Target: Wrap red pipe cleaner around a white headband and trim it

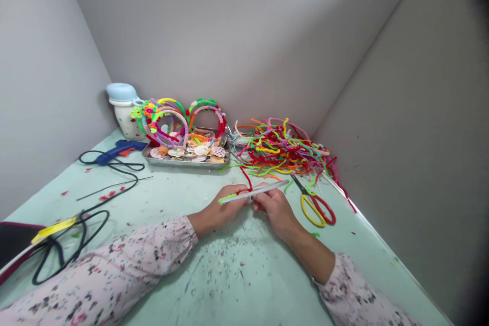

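Note:
Between my two hands, over the middle of the table, is a pale thin headband [273, 187] seen nearly edge-on. Bright green fuzzy wrapping [228, 198] covers its left end. A red pipe cleaner [247, 178] sticks up from the band near its middle. My left hand [223, 210] is closed on the band, fingers partly hidden behind it. My right hand [278, 210] pinches close by, thumb and fingers at the band and the red wrapping. Scissors [314, 209] with one yellow and one red handle lie just right of my right hand.
A metal tray [187, 163] of shells stands at the back, with pipe-cleaner-covered headbands [168, 122] on it. To its right is a tangled pile of pipe cleaners [282, 147]. A blue glue gun [118, 150], black cable [126, 188] and blue-lidded bottle [126, 112] are at left.

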Tool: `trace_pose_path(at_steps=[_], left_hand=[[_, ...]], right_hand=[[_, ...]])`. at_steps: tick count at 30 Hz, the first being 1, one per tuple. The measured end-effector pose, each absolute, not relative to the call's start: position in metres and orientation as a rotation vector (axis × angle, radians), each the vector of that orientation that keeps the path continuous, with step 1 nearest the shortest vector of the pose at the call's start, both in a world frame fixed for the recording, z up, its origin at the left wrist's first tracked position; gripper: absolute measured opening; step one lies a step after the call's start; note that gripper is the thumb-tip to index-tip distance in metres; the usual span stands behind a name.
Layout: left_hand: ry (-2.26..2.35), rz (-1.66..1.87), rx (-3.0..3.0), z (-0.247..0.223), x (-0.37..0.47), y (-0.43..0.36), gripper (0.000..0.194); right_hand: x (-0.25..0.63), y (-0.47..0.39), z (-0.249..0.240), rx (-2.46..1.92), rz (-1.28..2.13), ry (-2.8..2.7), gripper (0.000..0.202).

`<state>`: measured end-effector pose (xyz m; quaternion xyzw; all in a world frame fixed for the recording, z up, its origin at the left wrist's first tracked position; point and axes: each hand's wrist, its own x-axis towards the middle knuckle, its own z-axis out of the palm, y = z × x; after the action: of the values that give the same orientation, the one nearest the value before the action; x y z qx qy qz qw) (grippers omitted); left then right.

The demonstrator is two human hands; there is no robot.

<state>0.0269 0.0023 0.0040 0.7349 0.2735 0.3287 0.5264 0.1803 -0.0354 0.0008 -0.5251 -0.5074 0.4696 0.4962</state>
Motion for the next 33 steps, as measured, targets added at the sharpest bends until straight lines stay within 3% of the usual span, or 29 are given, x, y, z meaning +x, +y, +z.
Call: trace_pose_path(at_steps=[33], left_hand=[[0.752,0.744,2.006,0.0039,0.0229,-0.0022,0.035]], right_hand=[[0.1799,-0.0322,-0.0080,-1.253,1.115,-1.242,0.013]])
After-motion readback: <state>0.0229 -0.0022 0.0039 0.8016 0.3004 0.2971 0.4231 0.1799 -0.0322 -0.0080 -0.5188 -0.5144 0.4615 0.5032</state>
